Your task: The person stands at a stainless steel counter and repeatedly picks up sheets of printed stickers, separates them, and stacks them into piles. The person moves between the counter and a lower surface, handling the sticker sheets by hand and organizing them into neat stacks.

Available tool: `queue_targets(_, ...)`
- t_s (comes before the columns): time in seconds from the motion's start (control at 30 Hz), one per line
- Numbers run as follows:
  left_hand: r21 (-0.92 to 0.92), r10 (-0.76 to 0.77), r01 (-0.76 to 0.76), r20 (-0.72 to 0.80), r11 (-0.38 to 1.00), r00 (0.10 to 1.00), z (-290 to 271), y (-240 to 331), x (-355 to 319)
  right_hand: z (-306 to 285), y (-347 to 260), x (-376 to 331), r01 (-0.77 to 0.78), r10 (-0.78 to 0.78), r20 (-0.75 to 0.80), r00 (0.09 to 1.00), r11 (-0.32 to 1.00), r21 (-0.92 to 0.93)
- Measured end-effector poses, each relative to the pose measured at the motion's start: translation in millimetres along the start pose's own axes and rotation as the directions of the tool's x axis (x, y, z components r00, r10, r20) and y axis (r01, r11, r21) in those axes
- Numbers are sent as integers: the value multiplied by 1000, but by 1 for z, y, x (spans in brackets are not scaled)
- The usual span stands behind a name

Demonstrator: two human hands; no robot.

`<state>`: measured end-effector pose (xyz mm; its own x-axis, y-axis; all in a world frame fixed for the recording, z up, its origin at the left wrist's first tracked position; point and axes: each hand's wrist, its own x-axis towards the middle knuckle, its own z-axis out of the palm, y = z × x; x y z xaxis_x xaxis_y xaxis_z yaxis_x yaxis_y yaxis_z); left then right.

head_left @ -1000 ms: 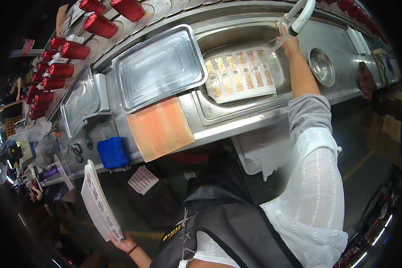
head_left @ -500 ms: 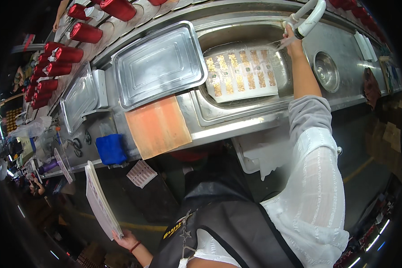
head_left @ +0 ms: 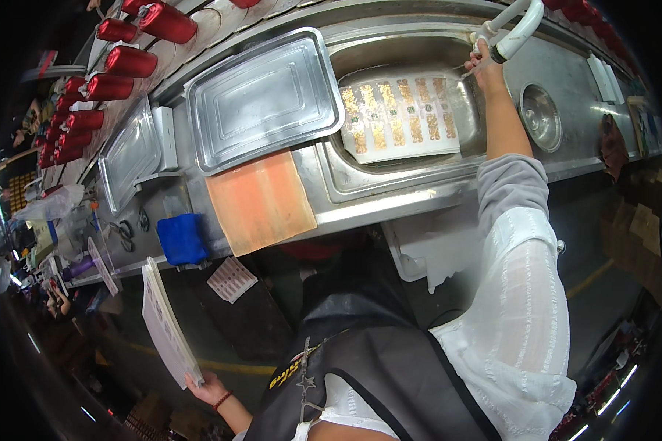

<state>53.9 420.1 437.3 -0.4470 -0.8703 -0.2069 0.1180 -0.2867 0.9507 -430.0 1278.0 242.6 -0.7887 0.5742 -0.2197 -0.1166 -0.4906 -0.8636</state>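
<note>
My right arm stretches over the steel sink (head_left: 390, 175), and my right hand (head_left: 484, 67) is closed at the white faucet (head_left: 521, 38), its fingers around the part below the spout. A white sheet with rows of gold decals (head_left: 401, 121) lies flat in shallow water in the basin. Low on the left, my left hand (head_left: 207, 388) grips a stack of printed sheets (head_left: 168, 323) by its lower end, clear of the counter. The stack stands nearly upright, its pale edges facing the counter.
A steel tray (head_left: 265, 103) sits left of the sink, above an orange cloth (head_left: 261, 202) hanging over the counter edge. Nearby are a blue cloth (head_left: 182, 239), a smaller printed sheet (head_left: 232, 279) and scissors (head_left: 125, 234). Red canisters (head_left: 131, 62) line the conveyor behind; a steel bowl (head_left: 541, 117) is at right.
The water spray by my right hand has faded, and the water over the decal sheet looks calmer. The red canisters have shifted left. Both hands stay nearly in place.
</note>
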Motion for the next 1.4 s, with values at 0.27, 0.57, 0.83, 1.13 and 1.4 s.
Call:
queue_targets(0.27, 10, -55, 54, 55, 998, 997, -2, 3, 5, 6, 3, -13, 30, -30, 33, 999, 999, -16)
queue_targets(0.57, -22, -62, 63, 35, 998, 997, 5, 3, 6, -33, 86, -35, 449, -108, 450, 886, -34, -893)
queue_targets(0.83, -137, -124, 146, 156, 980, 980, -26, 13, -5, 4, 99, -66, 508, 66, 517, 853, -329, -796)
queue_targets(1.13, -215, -106, 105, 8, 971, 994, -29, 31, 4, 159, 28, -338, 84, 716, 528, 457, 556, -827)
queue_targets(1.4, -300, -226, 260, 146, 918, 963, -132, 5, 75, 232, 197, -576, -288, 892, 446, 67, 446, -848)
